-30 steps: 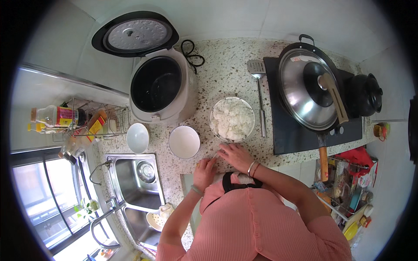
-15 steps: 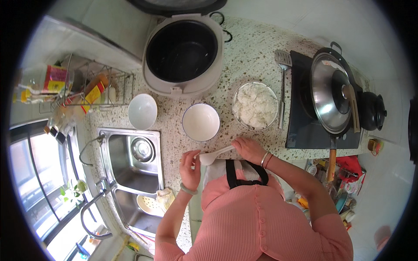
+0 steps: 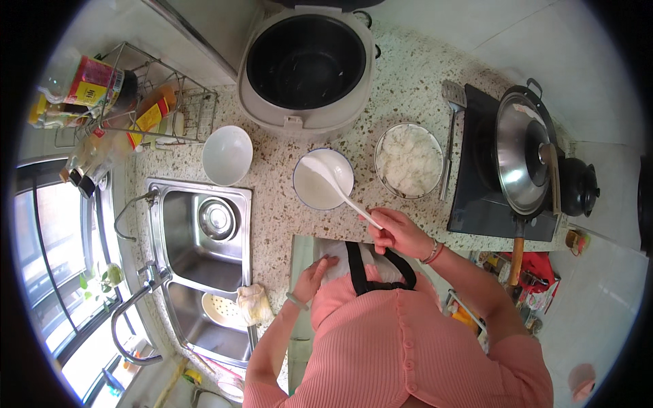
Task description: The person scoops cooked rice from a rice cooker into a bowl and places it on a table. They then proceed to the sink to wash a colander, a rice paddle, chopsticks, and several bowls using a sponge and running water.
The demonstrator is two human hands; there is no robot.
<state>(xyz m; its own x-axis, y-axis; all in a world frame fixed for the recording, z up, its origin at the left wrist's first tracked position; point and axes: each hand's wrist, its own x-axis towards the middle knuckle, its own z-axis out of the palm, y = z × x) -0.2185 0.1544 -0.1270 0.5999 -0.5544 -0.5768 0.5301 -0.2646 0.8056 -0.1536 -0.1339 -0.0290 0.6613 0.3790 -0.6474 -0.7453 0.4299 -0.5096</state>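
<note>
My right hand [image 3: 401, 234] is closed round the handle of a white rice paddle [image 3: 345, 196]. The paddle's head lies in or just over a white bowl with a blue rim [image 3: 323, 197]; which of the two I cannot tell. To the right of that bowl stands a dish heaped with cooked white rice [image 3: 409, 161]. My left hand [image 3: 314, 277] rests against the pale apron [image 3: 335, 260] below the counter edge, fingers stretched out and holding nothing. A second white bowl [image 3: 228, 155] sits farther left, near the sink.
Behind the bowls stands an open rice cooker [image 3: 294, 121] with a dark inner pot. On the right, a lidded wok [image 3: 522, 153] sits on a black cooktop [image 3: 469, 217], beside a metal spatula [image 3: 450, 136]. A double sink [image 3: 248, 224] and a bottle rack [image 3: 197, 115] are at left.
My right hand has swung the paddle's head forward from the counter edge to the blue-rimmed bowl. My left hand has left the paddle's head and dropped back to the apron.
</note>
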